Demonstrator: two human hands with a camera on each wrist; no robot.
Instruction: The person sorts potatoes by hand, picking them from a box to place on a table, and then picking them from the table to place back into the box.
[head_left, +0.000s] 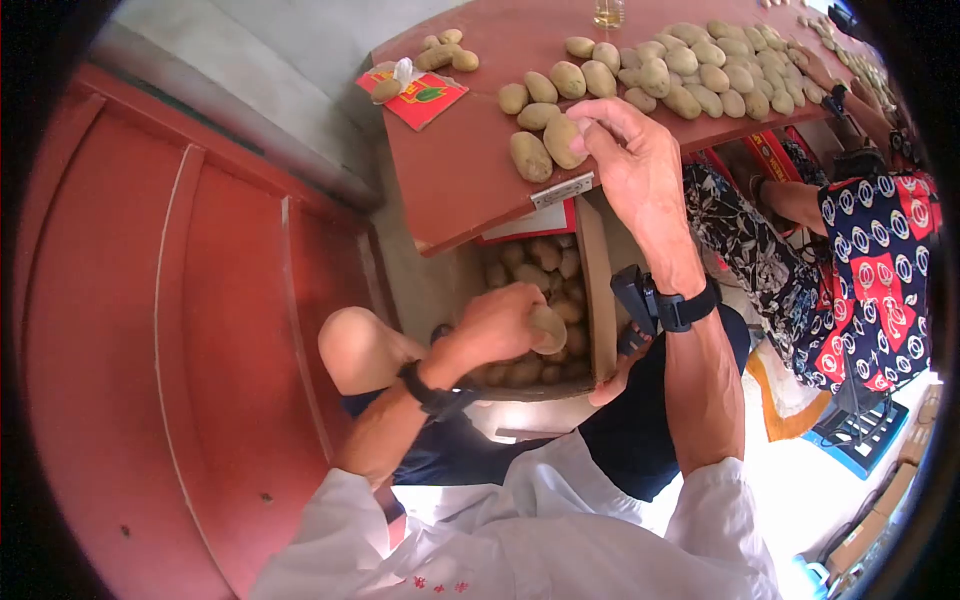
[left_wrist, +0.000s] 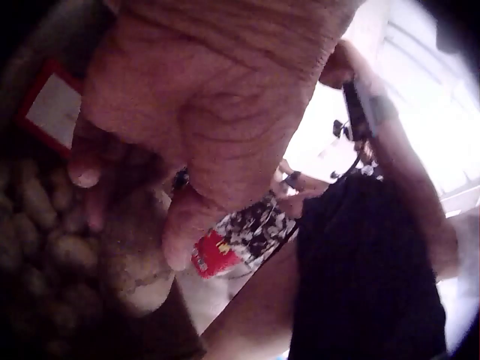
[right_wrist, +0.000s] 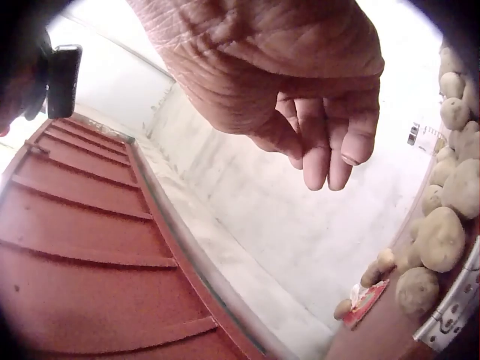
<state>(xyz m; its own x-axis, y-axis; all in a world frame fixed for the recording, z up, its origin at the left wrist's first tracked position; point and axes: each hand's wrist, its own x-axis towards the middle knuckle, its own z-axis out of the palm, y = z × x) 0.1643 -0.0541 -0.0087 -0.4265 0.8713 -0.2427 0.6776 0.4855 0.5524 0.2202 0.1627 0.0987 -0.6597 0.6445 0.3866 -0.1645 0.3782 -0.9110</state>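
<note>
My left hand (head_left: pixel 500 325) grips a potato (head_left: pixel 548 330) above a cardboard box (head_left: pixel 598 290) that holds many potatoes. In the left wrist view, thumb and fingers close around this potato (left_wrist: pixel 139 281), with the boxed potatoes (left_wrist: pixel 71 251) beneath. Higher up, at the table's near edge, my right hand (head_left: pixel 640 165) has its fingertips right at a potato (head_left: pixel 565 142) in the head view. The right wrist view shows the fingers (right_wrist: pixel 316 154) loosely bent with nothing between them, while the nearest potatoes (right_wrist: pixel 441 238) lie off to the side on the table.
Rows of potatoes (head_left: pixel 715 78) cover the red-brown table (head_left: pixel 440 185). A red packet (head_left: pixel 430 105) and a few potatoes (head_left: pixel 435 57) lie at its left end; a glass (head_left: pixel 608 12) stands behind. A red door (head_left: pixel 130 330) is at left. Another person in patterned clothing (head_left: pixel 880 270) sits at right.
</note>
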